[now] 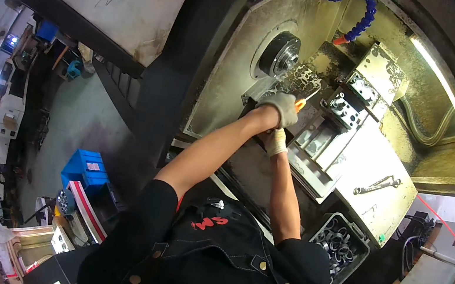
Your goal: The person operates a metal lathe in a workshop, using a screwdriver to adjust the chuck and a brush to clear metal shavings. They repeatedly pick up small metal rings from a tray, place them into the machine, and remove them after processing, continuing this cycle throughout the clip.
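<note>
My left hand (pixel 279 110), in a grey work glove, is closed round a tool with an orange handle (pixel 300 104). A thin pale shaft points up and right from that handle; its exact kind is not clear. Just below, my right hand (pixel 276 142) is in a light glove, close under the left wrist. Its fingers are mostly hidden. Both hands are inside a lathe, below the round black chuck (pixel 280 55). To the right of them stands a tool block (pixel 343 108) with several holes.
A blue segmented coolant hose (pixel 368 15) curves overhead. A wrench (pixel 377 185) lies on the pale machine cover (pixel 382 160). Metal rings fill a grey bin (pixel 364 247) by my right arm. The lathe's sliding door (pixel 182 34) stands at left; a blue crate (pixel 82 169) is beyond.
</note>
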### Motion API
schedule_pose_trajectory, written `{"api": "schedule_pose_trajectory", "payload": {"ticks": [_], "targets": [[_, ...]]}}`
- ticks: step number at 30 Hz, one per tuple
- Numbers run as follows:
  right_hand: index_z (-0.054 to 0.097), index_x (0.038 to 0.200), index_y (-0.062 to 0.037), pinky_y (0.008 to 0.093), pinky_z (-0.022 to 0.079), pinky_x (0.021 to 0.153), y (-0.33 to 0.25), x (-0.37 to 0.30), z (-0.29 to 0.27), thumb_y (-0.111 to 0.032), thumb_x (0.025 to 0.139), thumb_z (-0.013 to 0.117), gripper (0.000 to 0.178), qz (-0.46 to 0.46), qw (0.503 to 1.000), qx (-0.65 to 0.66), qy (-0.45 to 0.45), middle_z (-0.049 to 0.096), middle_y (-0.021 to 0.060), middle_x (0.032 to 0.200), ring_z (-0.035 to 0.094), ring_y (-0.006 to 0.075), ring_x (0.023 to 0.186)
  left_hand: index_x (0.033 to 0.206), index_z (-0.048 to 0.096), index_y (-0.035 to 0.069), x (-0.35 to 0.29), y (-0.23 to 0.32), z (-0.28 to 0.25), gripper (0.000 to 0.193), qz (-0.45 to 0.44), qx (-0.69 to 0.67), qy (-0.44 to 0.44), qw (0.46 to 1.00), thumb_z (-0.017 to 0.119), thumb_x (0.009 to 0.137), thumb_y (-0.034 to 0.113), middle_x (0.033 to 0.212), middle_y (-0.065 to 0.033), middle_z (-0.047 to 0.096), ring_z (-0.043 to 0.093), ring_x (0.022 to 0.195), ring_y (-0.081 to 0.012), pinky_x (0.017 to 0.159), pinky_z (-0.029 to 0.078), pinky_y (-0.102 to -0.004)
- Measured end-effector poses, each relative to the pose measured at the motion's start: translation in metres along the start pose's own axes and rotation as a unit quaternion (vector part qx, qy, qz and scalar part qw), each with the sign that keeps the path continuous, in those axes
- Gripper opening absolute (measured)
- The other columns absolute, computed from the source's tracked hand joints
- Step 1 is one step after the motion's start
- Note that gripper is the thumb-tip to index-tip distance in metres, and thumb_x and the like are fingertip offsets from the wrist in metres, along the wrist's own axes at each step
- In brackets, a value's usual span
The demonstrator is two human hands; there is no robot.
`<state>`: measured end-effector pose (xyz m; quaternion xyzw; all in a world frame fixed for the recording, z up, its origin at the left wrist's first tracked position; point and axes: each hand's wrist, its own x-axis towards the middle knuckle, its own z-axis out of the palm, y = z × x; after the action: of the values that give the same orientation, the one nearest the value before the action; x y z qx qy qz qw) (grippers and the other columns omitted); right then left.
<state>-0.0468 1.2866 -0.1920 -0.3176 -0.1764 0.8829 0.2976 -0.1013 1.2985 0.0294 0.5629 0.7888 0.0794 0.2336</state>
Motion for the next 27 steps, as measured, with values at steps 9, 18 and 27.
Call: {"api": "schedule_pose_trajectory", "payload": {"ticks": [9,18,27], "targets": [[0.058,0.106,-0.0135,0.0357,0.050,0.077,0.010,0.009,-0.006,-0.036,0.087,0.062,0.030,-0.021,0.992,-0.106,-0.058,0.060,0.0035,0.100,0.058,0.0172,0.088,0.100,0.065,0.004,0.002,-0.012,0.003,0.028,-0.014,-0.006,-0.015,1.000,0.057,0.077,0.019,0.103,-0.0242,0.064,0.061,0.101,-0.0370,0.086,0.048,-0.0427],[0.050,0.113,-0.0100,0.0421,0.051,0.086,-0.015,0.038,-0.003,-0.026,0.085,0.066,0.036,-0.010,1.000,0.001,-0.016,0.058,0.0079,0.111,0.059,0.0237,0.101,0.105,0.061,0.007,-0.038,-0.040,-0.002,0.032,-0.082,-0.082,0.020,0.993,0.059,0.077,0.024,0.105,-0.0234,0.064,0.061,0.100,-0.0389,0.086,0.048,-0.0443],[0.060,0.103,-0.0156,0.0178,0.040,0.040,-0.075,0.024,0.041,-0.028,0.079,0.073,0.030,-0.089,0.995,0.022,0.024,0.062,0.0020,0.091,0.064,0.0171,0.076,0.106,0.058,0.004,-0.063,-0.069,-0.003,0.033,-0.129,-0.062,0.029,0.989,0.055,0.078,0.020,0.104,-0.0255,0.063,0.059,0.100,-0.0409,0.086,0.047,-0.0454]]}}
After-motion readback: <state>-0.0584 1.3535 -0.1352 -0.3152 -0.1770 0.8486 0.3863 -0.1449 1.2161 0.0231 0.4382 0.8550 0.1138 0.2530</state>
